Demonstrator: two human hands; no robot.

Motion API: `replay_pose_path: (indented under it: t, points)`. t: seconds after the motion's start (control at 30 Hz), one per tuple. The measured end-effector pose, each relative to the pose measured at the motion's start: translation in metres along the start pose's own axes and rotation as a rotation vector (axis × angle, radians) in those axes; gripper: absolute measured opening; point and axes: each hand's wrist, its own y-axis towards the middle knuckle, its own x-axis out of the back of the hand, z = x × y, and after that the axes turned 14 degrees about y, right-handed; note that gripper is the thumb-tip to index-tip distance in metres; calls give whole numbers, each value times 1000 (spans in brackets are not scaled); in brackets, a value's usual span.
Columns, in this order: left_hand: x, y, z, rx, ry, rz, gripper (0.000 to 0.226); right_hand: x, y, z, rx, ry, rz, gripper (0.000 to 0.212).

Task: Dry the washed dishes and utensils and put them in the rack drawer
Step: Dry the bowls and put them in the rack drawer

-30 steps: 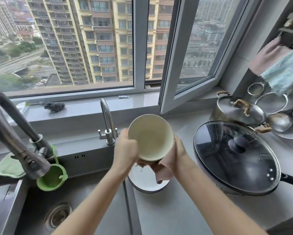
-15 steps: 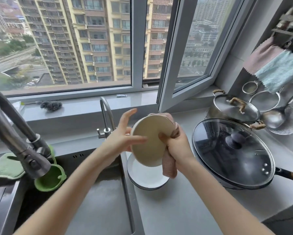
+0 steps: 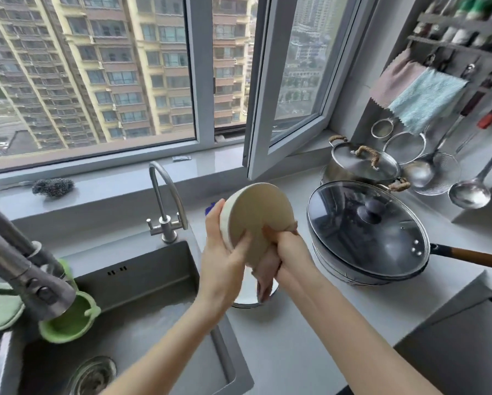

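Above a grey bench [image 3: 296, 352] beside the sink [image 3: 142, 295], a cream bowl [image 3: 257, 215] is held on edge over a white plate [image 3: 246, 293]. The grip of the left hand [image 3: 225, 263] is clamped on its rim — that of the right hand [image 3: 292, 250] is closed on a pink cloth [image 3: 264, 277] pressed against the bowl.

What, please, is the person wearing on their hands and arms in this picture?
Both are bare: the left hand and right hand wear no gloves, and no ring, watch or bracelet shows. The left forearm and right forearm are uncovered down to the frame's edge, with no sleeve in view.
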Motion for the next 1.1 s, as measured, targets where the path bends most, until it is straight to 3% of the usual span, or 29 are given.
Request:
replay_pose_path:
  t: [0.07,0.13,0.23,0.3,0.4,0.5,0.6,0.67,0.77,0.83,0.9,0.93,1.0,1.03,1.1]
  points:
    - [23,15,-9,163,-40,328,55,15,-2,10,122,-198,-36,30]
    - [37,33,-13,260,99,604,64,25,-8,21,230,-463,36,32]
    - [29,32,-14,270,178,781,51,29,-24,34,258,-922,216,38]
    - [16,23,-11,279,57,738,46,32,-30,45,249,-987,254,46]
    - [-7,0,-7,247,-57,594,52,50,-40,57,283,-773,209,40]
    - [-37,-33,-11,544,-208,392,34,84,-52,51,315,-552,89,41]
    - [-69,-67,-18,726,-274,357,21,132,-63,54,365,-633,52,36]
    - [-89,-90,-23,773,-267,353,20,163,-83,78,439,-749,64,30]
    - [-120,-124,-32,793,-234,328,29,209,-122,127,724,-1015,98,58]
    - [-141,-147,-40,784,-145,326,34,233,-145,145,965,-1454,159,62]
    - [-161,-169,-48,787,-66,368,46,247,-158,145,1111,-1820,342,47]
    - [-170,-180,-52,782,-41,391,53,254,-159,140,1106,-1936,462,38]
    - [-186,-204,-58,777,-24,397,61,271,-160,127,1092,-1964,590,56]
    - [-192,-216,-61,773,-47,381,58,280,-163,122,991,-1810,634,61]
    - [-199,-236,-65,797,-94,342,52,294,-173,118,705,-1421,758,42]
